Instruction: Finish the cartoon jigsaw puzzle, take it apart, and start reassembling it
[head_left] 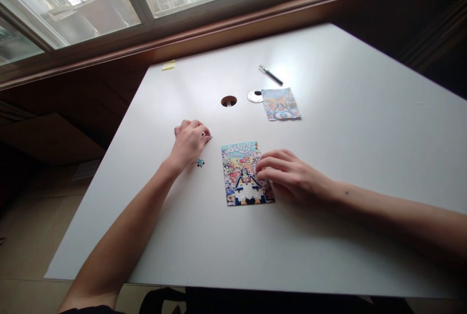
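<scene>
Blue-topped puzzle [241, 178], right edge beneath the right fingers [273, 162] (grip unclear), small piece [209, 136] tight between left fingers [197, 124]

Across the top of the puzzle [242, 170], near the middle of the frame, large pale letters appear to read "Bluey"; the smaller line beneath is too small to make out. A similar heading tops the paper sheet [281, 105], right of upper centre, but is blurred.

Pen [271, 75] and yellow slip [168, 65] on the white table [365, 148].
</scene>
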### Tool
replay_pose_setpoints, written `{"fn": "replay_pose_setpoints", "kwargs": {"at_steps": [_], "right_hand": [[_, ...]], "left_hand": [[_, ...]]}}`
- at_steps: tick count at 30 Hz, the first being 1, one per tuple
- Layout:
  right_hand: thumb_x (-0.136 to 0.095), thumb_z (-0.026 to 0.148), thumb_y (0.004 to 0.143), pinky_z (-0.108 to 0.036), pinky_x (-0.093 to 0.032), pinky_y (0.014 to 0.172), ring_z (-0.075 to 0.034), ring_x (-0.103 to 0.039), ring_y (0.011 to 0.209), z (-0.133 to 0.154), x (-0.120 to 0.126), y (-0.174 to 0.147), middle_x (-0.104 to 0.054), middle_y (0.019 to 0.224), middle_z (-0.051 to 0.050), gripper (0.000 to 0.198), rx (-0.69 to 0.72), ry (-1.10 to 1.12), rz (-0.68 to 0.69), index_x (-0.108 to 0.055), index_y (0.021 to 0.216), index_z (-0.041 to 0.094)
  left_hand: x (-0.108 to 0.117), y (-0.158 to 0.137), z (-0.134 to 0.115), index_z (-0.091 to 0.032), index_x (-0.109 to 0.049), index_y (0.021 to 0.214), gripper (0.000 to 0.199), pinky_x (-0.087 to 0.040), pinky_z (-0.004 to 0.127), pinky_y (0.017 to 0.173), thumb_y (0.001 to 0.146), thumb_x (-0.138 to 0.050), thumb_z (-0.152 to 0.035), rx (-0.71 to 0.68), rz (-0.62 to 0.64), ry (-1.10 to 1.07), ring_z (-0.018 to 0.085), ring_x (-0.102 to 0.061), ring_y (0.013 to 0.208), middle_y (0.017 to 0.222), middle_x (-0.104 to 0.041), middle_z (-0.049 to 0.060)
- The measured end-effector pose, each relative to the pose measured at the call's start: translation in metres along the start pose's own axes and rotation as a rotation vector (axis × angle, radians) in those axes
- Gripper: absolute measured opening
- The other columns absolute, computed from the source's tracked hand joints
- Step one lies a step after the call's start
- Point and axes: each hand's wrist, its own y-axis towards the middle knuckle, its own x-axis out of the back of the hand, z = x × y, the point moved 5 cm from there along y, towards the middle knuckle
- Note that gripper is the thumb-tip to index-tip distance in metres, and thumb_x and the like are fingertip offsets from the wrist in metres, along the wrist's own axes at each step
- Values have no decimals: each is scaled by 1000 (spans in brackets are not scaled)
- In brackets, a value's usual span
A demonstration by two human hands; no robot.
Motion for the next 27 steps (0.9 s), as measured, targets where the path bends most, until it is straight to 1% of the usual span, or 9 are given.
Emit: {"fn": "replay_pose_setpoints", "kwargs": {"at_steps": [3, 6, 9, 11, 16, 18, 21, 24, 27], "right_hand": [[-50, 4, 84, -41, -47, 92, -22, -57, 105, -7, 5, 0, -68, 103, -6, 28, -79, 43, -72, -62, 100, 24], [-50, 3, 83, -39, -50, 87, -22, -57, 99, -15, 8, 1, -67, 98, -6, 26, -160, 126, -101, -63, 93, 23], [-52, 3, 82, -37, -51, 84, -22, -57, 95, -19, 10, 2, -66, 95, -6, 24, -199, 182, -100, -63, 92, 22], [-53, 4, 82, -37, -51, 84, -22, -57, 95, -20, 10, 2, -66, 95, -7, 23, -202, 189, -100, -63, 92, 22], [-57, 8, 84, -36, -49, 85, -21, -57, 93, -17, 8, 3, -66, 94, -6, 17, -150, 165, -80, -62, 92, 21], [-58, 9, 85, -37, -47, 86, -20, -56, 91, -15, 6, 3, -65, 92, -6, 15, -137, 133, -57, -62, 93, 21], [-59, 11, 86, -37, -44, 87, -20, -55, 91, -13, 2, 1, -64, 91, -5, 15, -119, 100, -18, -62, 96, 21], [-60, 13, 86, -37, -43, 87, -20, -54, 92, -11, -1, 0, -63, 92, -5, 16, -96, 83, -2, -62, 98, 22], [-60, 14, 86, -37, -42, 89, -20, -53, 93, -11, -2, 0, -63, 93, -5, 16, -78, 79, 10, -62, 100, 22]], "left_hand": [[5, -2, -6, -20, -66, 95, 9, -39, 44, 89, 91, -60, -14, -51, 21, -66, 25, -54, 99, 94, -70, 6], [14, -5, -23, -21, -68, 104, 17, -47, 34, 79, 93, -57, -13, -165, 42, -278, 17, -60, 85, 95, -69, 4], [21, -11, -45, -19, -71, 97, 11, -51, 26, 67, 92, -61, -18, -254, 87, -461, 12, -63, 74, 92, -71, 4], [24, -18, -57, -18, -72, 94, 7, -54, 24, 66, 91, -65, -20, -272, 119, -551, 12, -65, 72, 86, -72, 2], [22, -52, -72, -18, -72, 92, 10, -59, 20, 66, 84, -76, -19, -242, 186, -705, 11, -70, 69, 81, -75, 0], [19, -66, -74, -17, -73, 93, 13, -60, 19, 67, 82, -79, -18, -214, 155, -759, 11, -71, 70, 84, -76, 1], [16, -77, -73, -17, -74, 100, 16, -62, 22, 74, 84, -76, -18, -141, 79, -830, 13, -74, 77, 93, -78, 4], [14, -79, -77, -17, -73, 102, 16, -61, 24, 74, 86, -74, -18, -102, 23, -807, 13, -73, 79, 94, -77, 4], [13, -78, -88, -18, -73, 97, 13, -56, 29, 74, 85, -76, -22, -155, 0, -696, 15, -67, 80, 89, -75, 3]]}}
